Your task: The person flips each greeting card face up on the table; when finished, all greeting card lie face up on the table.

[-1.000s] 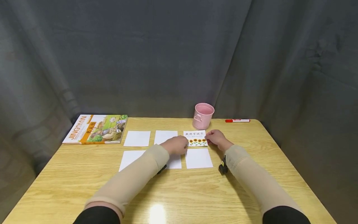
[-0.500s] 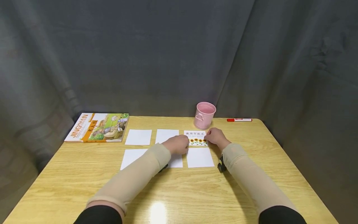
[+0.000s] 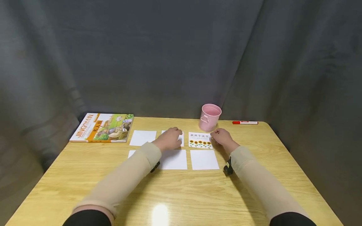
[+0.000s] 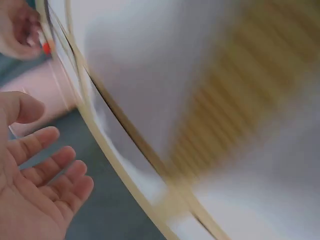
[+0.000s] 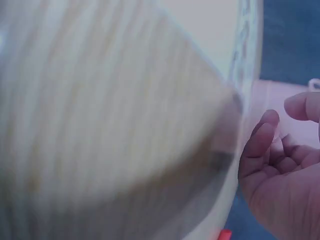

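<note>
A person's left hand (image 3: 170, 138), its grip spread with fingers apart, is poised over the middle white card (image 3: 182, 142) of the back row on a wooden worktop (image 3: 192, 194). The right hand (image 3: 222, 137), its grip loosely curled with thumb and fingertips apart, is at the right edge of a sunflower card (image 3: 199, 140) lying flat at the row's right end; whether they touch cannot be told. A pink bucket (image 3: 210, 123) stands just behind, a red marker (image 3: 245, 122) lying to its right.
</note>
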A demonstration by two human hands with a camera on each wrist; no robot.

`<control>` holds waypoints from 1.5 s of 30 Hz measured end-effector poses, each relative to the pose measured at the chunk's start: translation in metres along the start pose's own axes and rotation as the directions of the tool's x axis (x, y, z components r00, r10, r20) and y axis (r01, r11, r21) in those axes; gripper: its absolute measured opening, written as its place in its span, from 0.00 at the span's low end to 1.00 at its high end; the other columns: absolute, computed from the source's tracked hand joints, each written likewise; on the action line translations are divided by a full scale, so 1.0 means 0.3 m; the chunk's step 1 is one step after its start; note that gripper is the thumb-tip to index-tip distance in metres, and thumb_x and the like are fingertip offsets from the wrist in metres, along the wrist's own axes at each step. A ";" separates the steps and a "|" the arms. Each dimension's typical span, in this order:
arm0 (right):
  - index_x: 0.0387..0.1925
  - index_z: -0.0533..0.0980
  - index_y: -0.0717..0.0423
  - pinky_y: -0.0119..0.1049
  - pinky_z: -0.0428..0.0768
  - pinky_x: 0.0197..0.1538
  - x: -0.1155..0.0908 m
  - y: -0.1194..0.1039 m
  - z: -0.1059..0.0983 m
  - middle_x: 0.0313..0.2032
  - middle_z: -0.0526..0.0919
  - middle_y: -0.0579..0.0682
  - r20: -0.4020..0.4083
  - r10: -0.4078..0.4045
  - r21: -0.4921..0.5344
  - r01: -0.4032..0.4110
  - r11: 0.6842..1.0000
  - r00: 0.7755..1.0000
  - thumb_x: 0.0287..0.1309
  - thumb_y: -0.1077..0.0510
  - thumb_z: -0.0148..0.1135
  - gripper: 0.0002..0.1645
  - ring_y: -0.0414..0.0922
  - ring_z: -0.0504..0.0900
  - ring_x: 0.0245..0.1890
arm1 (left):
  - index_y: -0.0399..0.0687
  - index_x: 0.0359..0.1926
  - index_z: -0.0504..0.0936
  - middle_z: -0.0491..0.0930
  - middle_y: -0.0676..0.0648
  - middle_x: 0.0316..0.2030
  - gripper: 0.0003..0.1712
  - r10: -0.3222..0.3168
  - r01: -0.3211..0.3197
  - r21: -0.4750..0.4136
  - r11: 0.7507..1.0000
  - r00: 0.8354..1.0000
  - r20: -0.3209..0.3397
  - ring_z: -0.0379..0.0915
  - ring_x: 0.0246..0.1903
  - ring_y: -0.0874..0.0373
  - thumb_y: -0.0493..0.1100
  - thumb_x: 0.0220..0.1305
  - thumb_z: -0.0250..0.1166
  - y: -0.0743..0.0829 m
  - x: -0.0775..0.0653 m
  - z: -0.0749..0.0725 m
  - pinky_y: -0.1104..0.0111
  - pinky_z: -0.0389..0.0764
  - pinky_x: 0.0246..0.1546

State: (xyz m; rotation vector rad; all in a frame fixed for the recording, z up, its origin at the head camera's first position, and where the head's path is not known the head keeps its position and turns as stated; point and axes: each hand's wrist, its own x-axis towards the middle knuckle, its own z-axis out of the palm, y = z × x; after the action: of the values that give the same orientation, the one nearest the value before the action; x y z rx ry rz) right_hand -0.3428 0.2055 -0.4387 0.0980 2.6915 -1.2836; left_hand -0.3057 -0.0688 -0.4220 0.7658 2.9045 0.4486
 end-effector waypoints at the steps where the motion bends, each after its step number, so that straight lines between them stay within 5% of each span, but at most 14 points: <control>1: 0.36 0.73 0.61 0.35 0.72 0.32 -0.006 -0.013 0.001 0.28 0.75 0.51 -0.001 -0.011 0.018 0.011 1.000 1.000 0.70 0.57 0.56 0.10 0.45 0.72 0.29 | 0.36 0.68 0.74 0.73 0.36 0.66 0.25 -0.016 0.016 -0.009 1.000 1.000 -0.003 0.68 0.66 0.40 0.43 0.75 0.55 -0.021 -0.009 -0.011 0.51 0.70 0.67; 5: 0.42 0.75 0.66 0.36 0.76 0.37 -0.024 -0.089 0.043 0.34 0.78 0.54 0.057 -0.059 0.100 0.053 0.994 0.997 0.72 0.60 0.55 0.10 0.45 0.75 0.33 | 0.38 0.71 0.71 0.68 0.37 0.71 0.27 -0.027 0.027 -0.012 1.000 0.999 0.043 0.62 0.71 0.40 0.44 0.76 0.55 -0.090 -0.029 -0.027 0.51 0.66 0.70; 8: 0.47 0.77 0.70 0.37 0.81 0.42 -0.036 -0.147 0.099 0.38 0.83 0.56 0.123 -0.096 0.134 0.079 0.988 0.988 0.74 0.61 0.55 0.13 0.45 0.80 0.36 | 0.37 0.73 0.69 0.65 0.35 0.73 0.27 0.020 -0.022 0.019 1.000 0.994 0.105 0.57 0.74 0.40 0.43 0.79 0.52 -0.113 -0.032 -0.019 0.51 0.60 0.73; 13: 0.51 0.77 0.72 0.39 0.84 0.47 -0.052 -0.214 0.187 0.40 0.85 0.59 0.231 -0.148 0.141 0.118 0.983 0.962 0.75 0.61 0.55 0.16 0.47 0.84 0.39 | 0.39 0.76 0.65 0.59 0.35 0.76 0.28 0.029 -0.049 0.081 0.996 0.972 0.232 0.51 0.77 0.40 0.45 0.83 0.41 -0.117 -0.039 0.005 0.53 0.53 0.76; 17: 0.53 0.77 0.70 0.36 0.82 0.43 -0.054 -0.240 0.223 0.40 0.84 0.58 0.261 -0.112 0.086 0.093 0.992 0.959 0.72 0.60 0.58 0.17 0.46 0.83 0.38 | 0.40 0.77 0.65 0.57 0.35 0.77 0.29 -0.001 -0.031 0.108 0.994 0.960 0.281 0.51 0.77 0.41 0.46 0.83 0.42 -0.096 -0.057 0.005 0.54 0.54 0.76; 25: 0.58 0.74 0.73 0.33 0.81 0.43 -0.033 -0.271 0.247 0.38 0.80 0.52 0.342 -0.007 0.266 -0.090 0.960 0.940 0.71 0.63 0.56 0.20 0.41 0.79 0.34 | 0.37 0.73 0.70 0.62 0.32 0.74 0.28 -0.028 -0.007 0.126 0.992 0.961 0.274 0.55 0.75 0.39 0.45 0.81 0.46 -0.072 -0.074 -0.007 0.53 0.57 0.75; 35: 0.55 0.73 0.77 0.27 0.84 0.40 -0.011 -0.254 0.291 0.37 0.80 0.56 0.267 0.015 0.574 -0.171 0.801 0.964 0.72 0.70 0.56 0.15 0.39 0.81 0.30 | 0.34 0.74 0.68 0.61 0.33 0.75 0.29 -0.080 0.091 -0.038 0.995 0.972 0.222 0.54 0.76 0.40 0.47 0.84 0.40 -0.106 -0.081 0.010 0.54 0.55 0.76; 41: 0.48 0.76 0.71 0.24 0.82 0.32 -0.011 -0.234 0.311 0.33 0.79 0.52 0.224 0.069 0.527 -0.181 0.831 0.972 0.70 0.69 0.59 0.09 0.36 0.79 0.24 | 0.33 0.73 0.69 0.65 0.34 0.73 0.29 -0.021 0.038 -0.100 0.994 0.986 0.168 0.56 0.75 0.40 0.47 0.83 0.42 -0.110 -0.069 0.018 0.53 0.57 0.75; 45: 0.48 0.76 0.69 0.25 0.81 0.32 -0.008 -0.236 0.294 0.33 0.79 0.53 0.220 0.060 0.517 -0.168 0.839 0.974 0.70 0.68 0.59 0.08 0.37 0.78 0.24 | 0.30 0.57 0.81 0.80 0.35 0.56 0.22 -0.096 0.093 -0.128 0.987 0.995 -0.017 0.76 0.58 0.42 0.43 0.78 0.49 -0.131 -0.070 -0.006 0.53 0.75 0.62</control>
State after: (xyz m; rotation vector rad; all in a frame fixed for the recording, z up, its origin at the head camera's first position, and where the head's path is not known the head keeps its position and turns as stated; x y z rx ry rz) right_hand -0.3395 0.0923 -0.4388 0.1836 2.0612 -1.8562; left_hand -0.3060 -0.1124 -0.4320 0.6056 2.8836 0.6291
